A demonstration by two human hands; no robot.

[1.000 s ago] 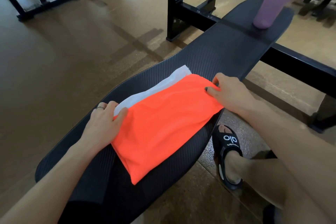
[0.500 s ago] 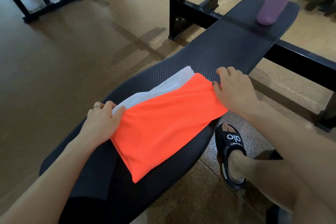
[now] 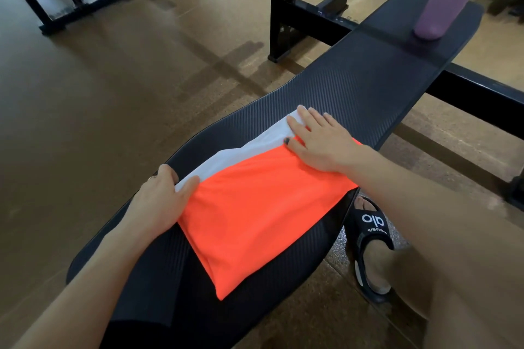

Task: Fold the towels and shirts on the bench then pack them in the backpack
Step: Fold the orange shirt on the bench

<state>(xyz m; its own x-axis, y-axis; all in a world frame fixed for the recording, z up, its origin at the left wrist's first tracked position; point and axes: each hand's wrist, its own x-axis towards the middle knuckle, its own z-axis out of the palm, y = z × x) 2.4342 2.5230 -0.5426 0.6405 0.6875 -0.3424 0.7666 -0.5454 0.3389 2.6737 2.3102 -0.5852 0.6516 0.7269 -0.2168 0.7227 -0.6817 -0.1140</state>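
Bench: a black ribbed bench [image 3: 368,85] runs from the near left to the far right of the head view.
Orange shirt: a folded orange shirt [image 3: 255,212] lies flat on the middle of the bench; one corner points toward the camera.
White cloth: a white cloth [image 3: 241,153] lies under the orange shirt and shows as a strip along its far edge – whether it is a towel or a shirt cannot be told.
Left hand: the left hand [image 3: 161,201] rests at the left corner of the stack. The thumb lies on top of the cloth at the border of white and orange; the fingers curl round the edge, so the hand grips the corner of the stack.
Right hand: the right hand [image 3: 317,142] lies palm down on the right end of the stack, fingers straight and slightly spread. The fingertips reach over the white strip; the heel of the hand sits on the orange shirt – a flat press, nothing grasped.
Bottle: a purple bottle [image 3: 445,0] stands on the far end of the bench, well apart from the stack.
Sandal: a black sandal [image 3: 371,235] is worn on a foot on the floor, just beside the right edge of the bench.
Frame: a black metal frame [image 3: 283,8] stands behind the bench.
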